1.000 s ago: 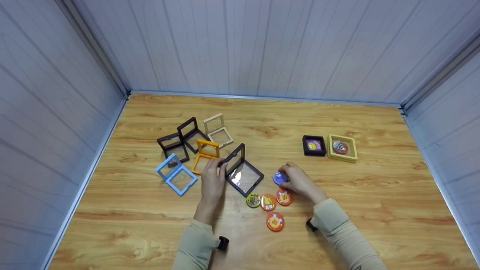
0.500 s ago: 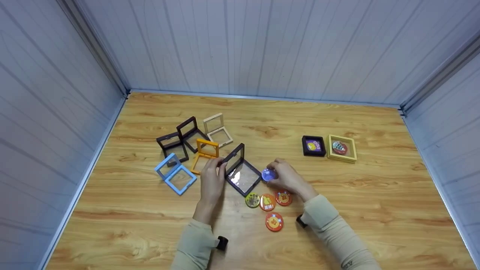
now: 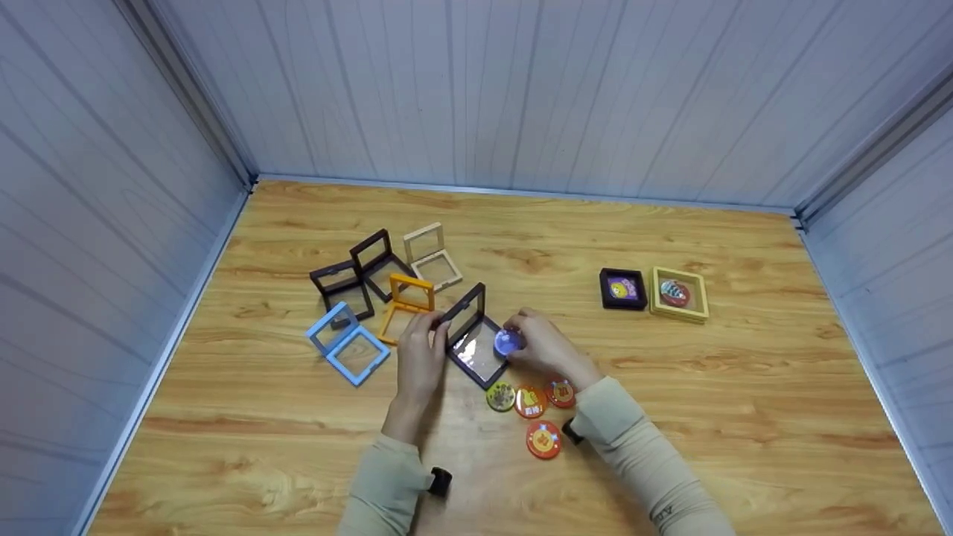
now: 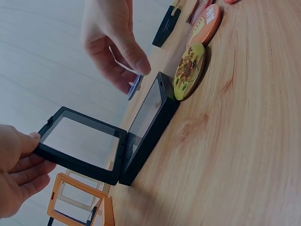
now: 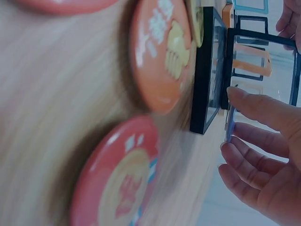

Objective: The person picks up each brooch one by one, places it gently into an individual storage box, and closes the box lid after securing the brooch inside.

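Observation:
My right hand [image 3: 547,344] pinches a round blue-purple badge [image 3: 508,343] by its edge, over the right side of the base of an open black display frame [image 3: 476,359]. In the left wrist view the badge [image 4: 135,87] hangs tilted, a little apart from the clear film. With thumb and fingers my left hand [image 3: 421,357] grips the raised lid of that frame [image 4: 80,141]. A yellow-green badge [image 3: 501,397] lies against the frame's near corner. Beside it are an orange badge [image 3: 531,401] and two red badges, one [image 3: 561,393] behind the other [image 3: 543,439].
Several open frames stand at left: blue [image 3: 350,344], orange [image 3: 408,305], beige [image 3: 435,260] and two dark ones [image 3: 383,264]. At right lie a small black frame [image 3: 623,289] and a yellow frame [image 3: 678,295], each holding a badge. Panel walls [image 3: 484,97] enclose the wooden table [image 3: 238,432].
My right hand has carried the blue-purple badge leftward, from beside the black frame to over its base. The left hand stays at the lid.

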### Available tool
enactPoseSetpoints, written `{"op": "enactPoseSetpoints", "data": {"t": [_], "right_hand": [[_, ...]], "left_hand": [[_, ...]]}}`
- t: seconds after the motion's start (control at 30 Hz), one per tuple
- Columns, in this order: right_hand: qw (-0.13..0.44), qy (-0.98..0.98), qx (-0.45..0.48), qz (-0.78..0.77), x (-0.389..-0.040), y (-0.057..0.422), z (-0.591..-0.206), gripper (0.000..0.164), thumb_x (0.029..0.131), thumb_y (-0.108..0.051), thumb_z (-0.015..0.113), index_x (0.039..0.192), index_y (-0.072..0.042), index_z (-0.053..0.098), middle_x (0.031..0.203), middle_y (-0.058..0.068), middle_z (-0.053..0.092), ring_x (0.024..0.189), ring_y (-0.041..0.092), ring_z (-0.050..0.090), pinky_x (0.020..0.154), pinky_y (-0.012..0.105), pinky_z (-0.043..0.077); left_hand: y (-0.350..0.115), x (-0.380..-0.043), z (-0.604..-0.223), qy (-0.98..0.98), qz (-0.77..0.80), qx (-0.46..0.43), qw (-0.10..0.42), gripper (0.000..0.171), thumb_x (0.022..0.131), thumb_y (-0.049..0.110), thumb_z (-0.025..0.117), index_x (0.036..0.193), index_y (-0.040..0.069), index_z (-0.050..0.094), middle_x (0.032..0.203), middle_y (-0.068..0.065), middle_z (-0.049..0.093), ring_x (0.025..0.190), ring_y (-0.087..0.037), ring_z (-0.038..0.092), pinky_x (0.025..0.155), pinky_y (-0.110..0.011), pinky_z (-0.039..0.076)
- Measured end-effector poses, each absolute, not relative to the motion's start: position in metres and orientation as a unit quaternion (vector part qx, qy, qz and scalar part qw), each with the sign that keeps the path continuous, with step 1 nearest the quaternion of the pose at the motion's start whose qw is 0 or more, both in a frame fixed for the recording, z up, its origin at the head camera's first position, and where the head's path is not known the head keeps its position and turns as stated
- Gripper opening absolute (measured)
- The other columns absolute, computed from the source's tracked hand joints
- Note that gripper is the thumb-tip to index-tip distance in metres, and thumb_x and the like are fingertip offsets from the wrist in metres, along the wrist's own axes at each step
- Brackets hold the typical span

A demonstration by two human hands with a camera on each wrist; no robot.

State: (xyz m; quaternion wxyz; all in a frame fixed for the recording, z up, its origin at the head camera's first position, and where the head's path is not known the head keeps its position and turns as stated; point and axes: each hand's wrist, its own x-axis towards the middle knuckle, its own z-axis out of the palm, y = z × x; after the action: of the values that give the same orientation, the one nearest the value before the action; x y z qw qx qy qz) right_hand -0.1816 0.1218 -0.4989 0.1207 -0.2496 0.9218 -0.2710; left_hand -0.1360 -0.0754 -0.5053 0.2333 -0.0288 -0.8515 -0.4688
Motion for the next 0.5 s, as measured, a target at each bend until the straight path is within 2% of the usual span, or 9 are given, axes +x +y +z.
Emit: {"op": "enactPoseSetpoints", "data": {"t": [0.5], "right_hand": [[0.114, 0.914, -0.300, -0.249, -0.187, 0.094, -0.503, 0.030, 0.067, -0.006, 0.073, 0.093, 0.004, 0.061, 0.088, 0.013, 0.052, 0.074, 0.020, 0.052, 0.067, 0.031, 0.047]], "left_hand": [[-0.075, -0.135, -0.505, -0.851, -0.466, -0.030, 0.240, 0.013, 0.082, 0.003, 0.060, 0.093, -0.005, 0.062, 0.087, -0.011, 0.061, 0.084, -0.023, 0.058, 0.076, -0.029, 0.048]]}}
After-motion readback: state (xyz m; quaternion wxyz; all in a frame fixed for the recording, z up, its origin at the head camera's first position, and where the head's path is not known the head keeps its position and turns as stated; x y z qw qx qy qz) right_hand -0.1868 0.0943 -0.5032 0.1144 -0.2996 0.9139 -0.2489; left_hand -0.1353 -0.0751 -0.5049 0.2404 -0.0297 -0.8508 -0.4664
